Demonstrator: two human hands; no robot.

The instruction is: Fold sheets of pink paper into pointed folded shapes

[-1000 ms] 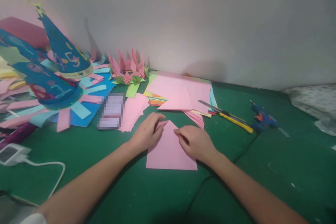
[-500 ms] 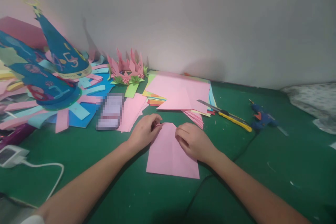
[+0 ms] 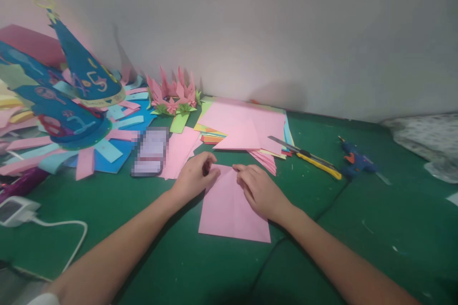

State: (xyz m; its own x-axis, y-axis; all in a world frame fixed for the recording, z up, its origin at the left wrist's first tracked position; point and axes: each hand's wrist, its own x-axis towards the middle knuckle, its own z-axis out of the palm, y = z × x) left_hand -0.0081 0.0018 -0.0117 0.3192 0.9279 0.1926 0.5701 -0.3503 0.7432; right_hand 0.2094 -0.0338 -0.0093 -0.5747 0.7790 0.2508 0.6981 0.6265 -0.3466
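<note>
A creased pink sheet of paper (image 3: 232, 214) lies in front of me, with a faint fold line down its middle. My left hand (image 3: 195, 174) is at its upper left corner, thumb and curled fingers closed around the paper's edge. On the opposite side, my right hand (image 3: 263, 190) has its bent fingers gathered on the upper right part, fingertips by the top edge. The upper right corner is hidden under that hand.
Behind the sheet are stacked coloured papers (image 3: 243, 114), a utility knife (image 3: 318, 164) and a blue glue gun (image 3: 359, 161) with its cord. Leftward stand a phone (image 3: 150, 152), a pink paper crown (image 3: 173, 97), decorated blue cone hats (image 3: 88, 71) and a white cabled device (image 3: 17, 212).
The sheet's top edge now looks flatter and wider, its upper left corner opened out. My right fingertips have shifted slightly left and up along the top edge.
</note>
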